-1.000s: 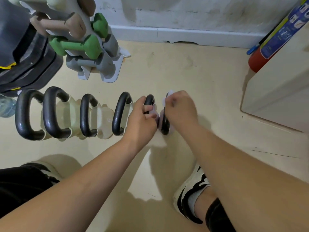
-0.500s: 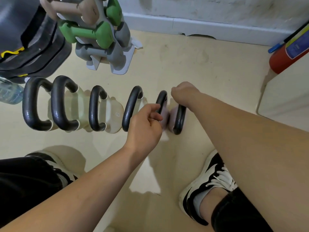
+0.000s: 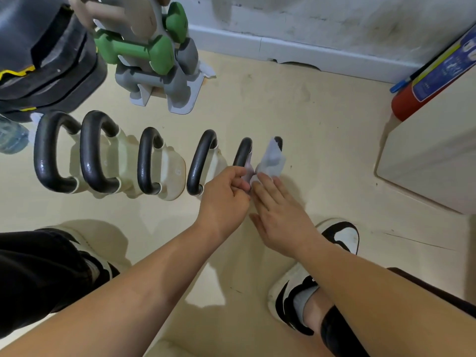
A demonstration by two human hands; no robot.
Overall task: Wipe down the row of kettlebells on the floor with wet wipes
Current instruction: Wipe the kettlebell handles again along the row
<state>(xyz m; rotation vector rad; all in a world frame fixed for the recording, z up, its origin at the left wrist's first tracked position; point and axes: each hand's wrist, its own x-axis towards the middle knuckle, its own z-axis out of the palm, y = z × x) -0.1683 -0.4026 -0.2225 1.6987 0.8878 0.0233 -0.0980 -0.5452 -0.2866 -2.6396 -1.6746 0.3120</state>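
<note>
The row of kettlebells (image 3: 144, 163) ran leftward from the end kettlebell (image 3: 279, 140), handles upright and close together. To the right of that end kettlebell lay bare floor (image 3: 327, 155), bounded well off by the edge of a pale cabinet (image 3: 425, 161). Beyond and to its left stood a dumbbell rack (image 3: 180, 91); a shoe (image 3: 340, 235) sat nearer the person and to its right.

The wet wipe (image 3: 271, 158) was draped over the end kettlebell, hiding most of its handle. The right hand (image 3: 280, 215) lay flat on the kettlebell's near side, its fingers (image 3: 265, 188) straight and together, tips pressing the wipe's lower edge. The left hand (image 3: 224, 199) sat just left of it, fingers curled tight at the near end of the neighbouring kettlebell (image 3: 243, 152) handle; whether they gripped it could not be told.
</note>
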